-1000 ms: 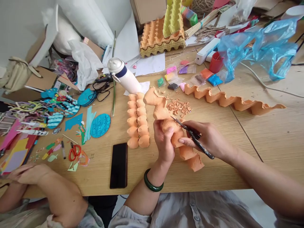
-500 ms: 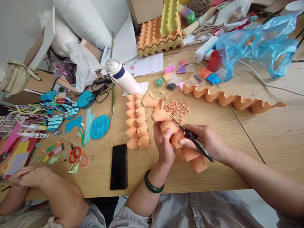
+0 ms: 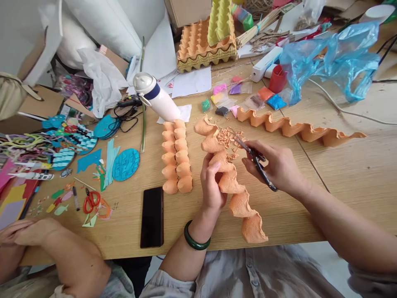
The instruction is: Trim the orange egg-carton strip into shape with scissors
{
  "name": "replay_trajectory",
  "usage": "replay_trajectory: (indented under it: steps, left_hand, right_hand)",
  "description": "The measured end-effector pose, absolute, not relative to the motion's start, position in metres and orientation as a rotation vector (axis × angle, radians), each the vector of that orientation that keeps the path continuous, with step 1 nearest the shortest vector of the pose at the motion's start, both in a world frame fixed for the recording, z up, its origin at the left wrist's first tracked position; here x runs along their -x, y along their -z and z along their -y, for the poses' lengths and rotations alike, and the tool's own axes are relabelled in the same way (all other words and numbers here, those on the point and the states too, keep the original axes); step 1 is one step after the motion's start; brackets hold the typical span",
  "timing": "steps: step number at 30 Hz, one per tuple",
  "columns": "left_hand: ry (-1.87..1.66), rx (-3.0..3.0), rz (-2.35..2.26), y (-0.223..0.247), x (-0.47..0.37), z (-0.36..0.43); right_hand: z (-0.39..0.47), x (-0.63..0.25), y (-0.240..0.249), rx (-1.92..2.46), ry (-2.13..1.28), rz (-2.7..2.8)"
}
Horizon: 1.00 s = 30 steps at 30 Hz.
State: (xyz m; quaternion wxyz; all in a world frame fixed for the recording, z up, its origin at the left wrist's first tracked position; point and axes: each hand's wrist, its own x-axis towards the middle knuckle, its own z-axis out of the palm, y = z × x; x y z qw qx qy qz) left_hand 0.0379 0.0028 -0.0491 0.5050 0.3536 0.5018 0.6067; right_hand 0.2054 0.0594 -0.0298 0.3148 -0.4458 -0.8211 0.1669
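An orange egg-carton strip [image 3: 232, 182] runs diagonally down toward the table's front edge, and my left hand [image 3: 214, 184] is closed on it near its middle. Black-handled scissors [image 3: 259, 163] are in my right hand [image 3: 273, 165], to the right of the strip, their blades slightly parted and apart from it. The blade tips are over a pile of orange scraps [image 3: 229, 138]. Two columns of orange cups [image 3: 177, 157] stand left of the strip. Another long orange strip [image 3: 297, 130] lies behind my right hand.
A black phone [image 3: 151, 217] and a white bottle [image 3: 158, 97] are left of my hands. Stacked egg trays [image 3: 204, 45], small coloured packets [image 3: 276, 102] and a blue plastic bag [image 3: 335, 62] sit at the back. Another person's hands [image 3: 27, 231] rest at the left edge, near red scissors [image 3: 92, 200].
The scissors have moved off the strip, toward the scraps. The held strip has turned, its near end now lower and closer to the table's front edge. The camera view has shifted slightly.
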Motion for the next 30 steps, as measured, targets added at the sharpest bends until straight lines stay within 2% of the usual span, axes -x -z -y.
replay_trajectory:
  steps: [3, 6, 24, 30]
  left_hand:
    - [-1.464, -0.59, -1.152, 0.042, -0.04, -0.004]
    - [-1.425, -0.505, -1.099, 0.038, -0.042, -0.004]
    - [-1.405, -0.431, -1.08, 0.033, -0.046, -0.005]
    - [-1.396, -0.404, -1.085, 0.029, -0.045, -0.007]
  right_hand:
    - [-0.063, -0.204, 0.036, 1.136, -0.178, 2.224]
    - [-0.065, -0.201, 0.043, 1.1, -0.063, 2.232]
    - [-0.071, -0.201, 0.061, 1.086, 0.299, 2.166]
    - [-0.069, -0.201, 0.063, 1.112, 0.219, 2.207]
